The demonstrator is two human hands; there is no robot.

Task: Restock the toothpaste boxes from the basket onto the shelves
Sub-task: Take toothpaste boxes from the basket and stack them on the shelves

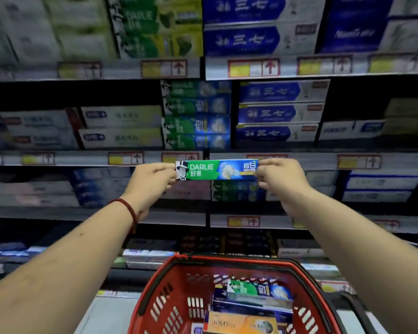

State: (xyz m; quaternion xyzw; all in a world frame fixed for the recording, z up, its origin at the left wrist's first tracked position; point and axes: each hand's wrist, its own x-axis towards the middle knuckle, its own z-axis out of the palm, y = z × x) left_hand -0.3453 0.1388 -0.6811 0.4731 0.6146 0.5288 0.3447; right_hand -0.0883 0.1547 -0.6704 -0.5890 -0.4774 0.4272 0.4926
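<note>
A green and blue Darlie toothpaste box is held level in front of the shelf edge. My left hand grips its left end and my right hand grips its right end. Just above it stands a stack of matching green and blue Darlie boxes on the middle shelf. Below me, the red basket holds several more toothpaste boxes, among them another green Darlie box and an orange box.
Shelves of toothpaste fill the view: blue boxes to the right of the Darlie stack, white boxes to its left. A dark gap opens at the middle shelf's right. Price-tag rails run along each shelf edge.
</note>
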